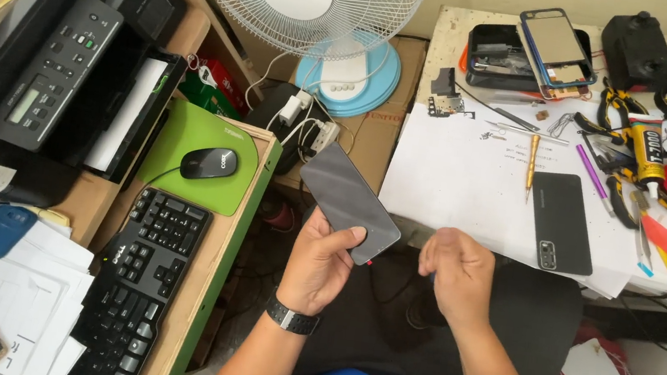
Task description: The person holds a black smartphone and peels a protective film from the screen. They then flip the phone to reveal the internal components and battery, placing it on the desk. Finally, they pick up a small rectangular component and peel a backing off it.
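Left hand [322, 267] grips dark phone panel [349, 200]; right hand [455, 272] loosely curled beside it, holding unclear.

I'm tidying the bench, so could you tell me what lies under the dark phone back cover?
The back cover lies on white paper sheets; whatever sits beneath its footprint is hidden.

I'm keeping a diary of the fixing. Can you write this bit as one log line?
left hand: holds dark phone screen panel | right hand: closed, beside panel, grasp unclear | white paper sheet: black phone back, screwdriver
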